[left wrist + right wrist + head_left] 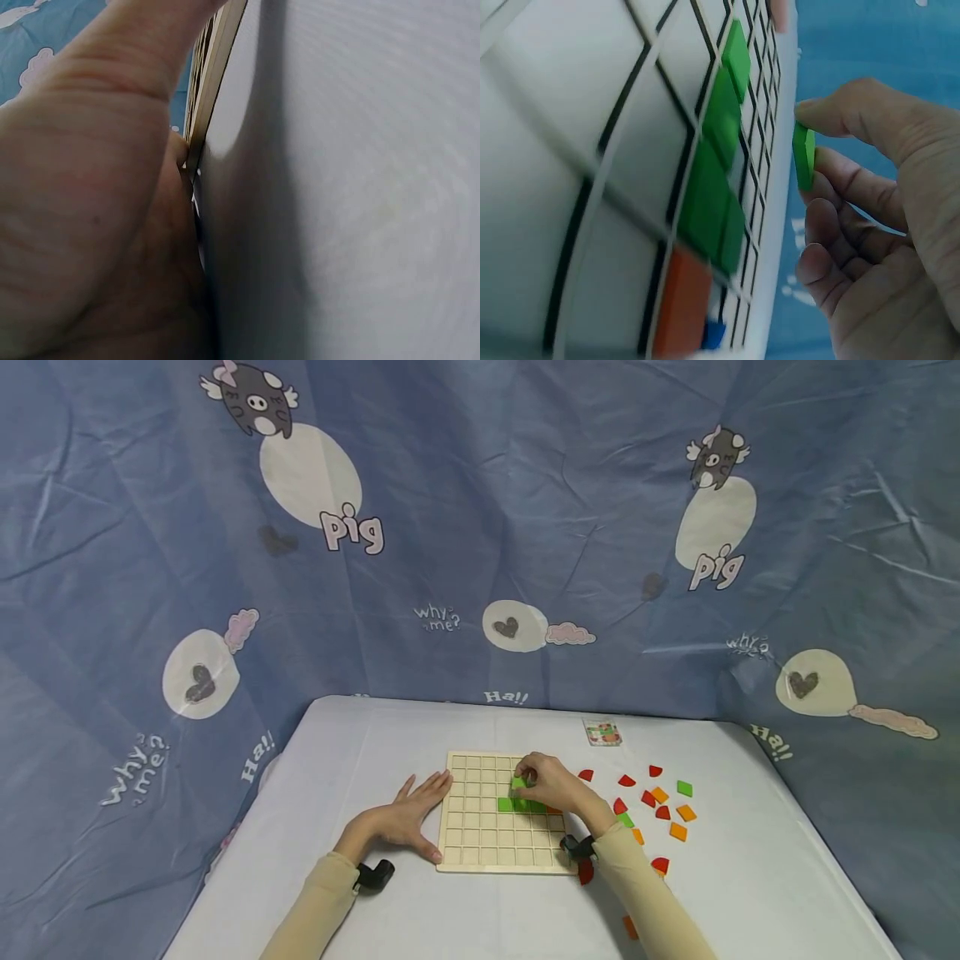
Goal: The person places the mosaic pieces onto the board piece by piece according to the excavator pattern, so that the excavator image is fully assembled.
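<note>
A pale wooden grid board (472, 843) lies on the white table. My left hand (408, 818) rests along its left edge with fingers spread, the thumb by the near corner. Over the board, my right hand (551, 783) pinches a green square tile (804, 154) between thumb and finger, held off the grid. Several green tiles (506, 805) sit in a row in the board's cells. At the row's right end lies an orange tile (681, 300), partly hidden by the right hand in the head view. Beside it shows a small blue piece (714, 334).
Loose red quarter-round pieces (627, 781), orange squares (678, 832) and green squares (685, 788) are scattered right of the board. A printed picture card (602, 733) lies at the back. A patterned blue cloth (450, 568) hangs behind the table.
</note>
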Motion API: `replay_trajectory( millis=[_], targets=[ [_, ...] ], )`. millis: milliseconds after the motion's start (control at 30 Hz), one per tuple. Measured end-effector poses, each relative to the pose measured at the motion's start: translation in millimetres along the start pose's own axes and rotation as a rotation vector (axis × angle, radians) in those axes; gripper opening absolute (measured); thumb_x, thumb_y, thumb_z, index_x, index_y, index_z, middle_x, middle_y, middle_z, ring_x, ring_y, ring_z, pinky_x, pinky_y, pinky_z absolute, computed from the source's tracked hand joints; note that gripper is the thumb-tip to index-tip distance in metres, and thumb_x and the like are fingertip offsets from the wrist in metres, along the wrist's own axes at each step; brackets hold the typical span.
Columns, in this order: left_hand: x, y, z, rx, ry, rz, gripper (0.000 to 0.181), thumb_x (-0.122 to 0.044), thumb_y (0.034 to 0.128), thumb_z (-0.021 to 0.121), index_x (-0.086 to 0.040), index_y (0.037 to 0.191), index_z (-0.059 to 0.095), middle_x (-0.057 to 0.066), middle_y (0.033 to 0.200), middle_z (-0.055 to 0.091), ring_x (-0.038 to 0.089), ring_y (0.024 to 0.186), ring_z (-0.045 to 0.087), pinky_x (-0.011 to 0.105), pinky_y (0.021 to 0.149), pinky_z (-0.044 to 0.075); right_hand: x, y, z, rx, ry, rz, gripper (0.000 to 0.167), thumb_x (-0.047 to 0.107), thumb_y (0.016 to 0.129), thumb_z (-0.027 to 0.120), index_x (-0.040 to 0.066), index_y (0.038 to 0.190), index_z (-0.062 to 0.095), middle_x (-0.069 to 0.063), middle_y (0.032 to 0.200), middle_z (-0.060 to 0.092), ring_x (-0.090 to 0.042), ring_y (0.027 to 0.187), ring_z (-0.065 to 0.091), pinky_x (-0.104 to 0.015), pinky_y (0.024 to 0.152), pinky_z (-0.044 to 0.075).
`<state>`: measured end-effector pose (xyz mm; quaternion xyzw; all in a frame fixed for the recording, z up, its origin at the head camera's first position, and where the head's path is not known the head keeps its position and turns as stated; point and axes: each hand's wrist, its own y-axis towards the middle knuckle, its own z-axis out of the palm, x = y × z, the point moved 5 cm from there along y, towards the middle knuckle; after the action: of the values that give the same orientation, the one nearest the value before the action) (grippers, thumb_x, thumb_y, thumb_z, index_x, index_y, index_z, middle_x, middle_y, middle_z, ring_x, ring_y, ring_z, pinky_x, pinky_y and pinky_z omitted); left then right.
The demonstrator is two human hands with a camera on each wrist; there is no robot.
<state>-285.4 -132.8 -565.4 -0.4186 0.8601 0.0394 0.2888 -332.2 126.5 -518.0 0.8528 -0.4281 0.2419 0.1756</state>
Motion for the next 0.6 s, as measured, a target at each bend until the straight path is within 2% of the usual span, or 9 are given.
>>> replay_trajectory(
  millis=[267, 500, 600],
  targets=[
    [0.7, -0.7, 1.2, 0.000, -0.007, -0.003, 0.134, -0.066, 0.0620, 0.079, -0.008, 0.156, 0.003, 0.007, 0.164, -0.003, 0.027, 0.151, -0.006, 0.059, 0.117, -0.012, 2.4, 14.7, 20.1, 0.085, 0.056, 0.011, 0.020, 0.022, 0.084, 0.076, 0.013, 0.099, 0.066, 0.004, 0.090, 0.060, -0.006, 0.078, 0.054, -0.022, 0.070, 0.050],
    [-1.4, -1.3, -0.9, -0.001, -0.019, -0.005, 0.133, -0.063, 0.0622, 0.080, -0.007, 0.155, 0.004, 0.009, 0.164, -0.002, 0.028, 0.151, -0.005, 0.059, 0.117, -0.012, 1.3, 18.8, 24.5, 0.090, 0.045, -0.043, 0.019, 0.018, 0.085, 0.075, 0.011, 0.101, 0.068, 0.002, 0.092, 0.063, -0.005, 0.078, 0.056, -0.021, 0.070, 0.051],
    [-2.2, -1.7, -0.7, 0.000, -0.020, -0.007, 0.133, -0.063, 0.0624, 0.080, -0.007, 0.155, 0.004, 0.009, 0.164, -0.003, 0.028, 0.151, -0.005, 0.059, 0.117, -0.012, 0.6, 18.5, 24.8, 0.093, 0.052, -0.030, 0.020, 0.020, 0.085, 0.075, 0.012, 0.102, 0.069, 0.003, 0.094, 0.064, -0.006, 0.081, 0.057, -0.022, 0.072, 0.051]
  ],
)
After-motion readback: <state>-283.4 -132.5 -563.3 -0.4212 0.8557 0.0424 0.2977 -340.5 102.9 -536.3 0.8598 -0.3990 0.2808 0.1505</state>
